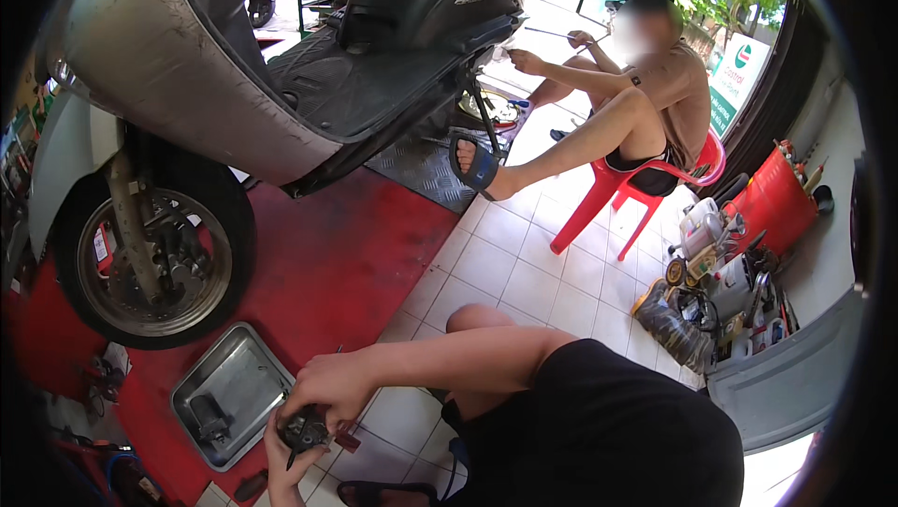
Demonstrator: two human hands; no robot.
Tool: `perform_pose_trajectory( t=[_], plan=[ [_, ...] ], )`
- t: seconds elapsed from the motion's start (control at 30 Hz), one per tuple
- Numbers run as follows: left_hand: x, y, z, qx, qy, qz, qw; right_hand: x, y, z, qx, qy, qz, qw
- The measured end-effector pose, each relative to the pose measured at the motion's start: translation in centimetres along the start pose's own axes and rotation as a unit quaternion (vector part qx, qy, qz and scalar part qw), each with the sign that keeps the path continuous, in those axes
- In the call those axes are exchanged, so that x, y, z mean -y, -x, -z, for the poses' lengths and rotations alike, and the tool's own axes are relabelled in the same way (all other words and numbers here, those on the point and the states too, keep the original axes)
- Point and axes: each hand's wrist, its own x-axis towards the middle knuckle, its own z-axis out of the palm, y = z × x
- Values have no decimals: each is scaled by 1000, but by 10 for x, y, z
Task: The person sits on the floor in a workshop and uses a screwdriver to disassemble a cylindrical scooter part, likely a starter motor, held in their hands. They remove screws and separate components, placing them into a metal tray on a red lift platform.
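In front of me, both hands hold a small dark metal engine part (305, 430) with a ribbed, uneven body and a pointed end at the bottom. My right hand (335, 387) grips it from above, its fingers curled over the far side. From below, my left hand (283, 468) supports it with the thumb and fingers around it. The fingers partly cover the part, so its exact kind is unclear. A thin tip sticks up behind my right hand. Beside my hands lies a metal tray (245, 343) containing a dark cylindrical piece (210, 413).
A scooter (309, 105) with its front wheel (154, 259) stands over a red platform (327, 264). Another person (673, 86) sits on a red chair (599, 194), holding a thin rod. Bottles and tools (720, 264) crowd the right wall by a red drum (774, 198).
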Motion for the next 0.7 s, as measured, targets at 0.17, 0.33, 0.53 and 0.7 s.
perform_pose_trajectory(
  t=[0.17, 0.33, 0.53, 0.7],
  plan=[
    [-2, -1, -8, 23, 14, -21, 999, 0, -1, -14, -34, 29, -54, 998],
    [-13, 2, -20, -61, -86, -75, 992, 16, 2, -11, -79, 65, -90, 991],
    [-5, 1, -33, -204, -275, -178, 923, 23, -1, -12, -128, 72, -207, 967],
    [-17, 7, -31, -235, -244, -186, 922, 19, -16, -26, -165, 111, -229, 953]
  ],
)
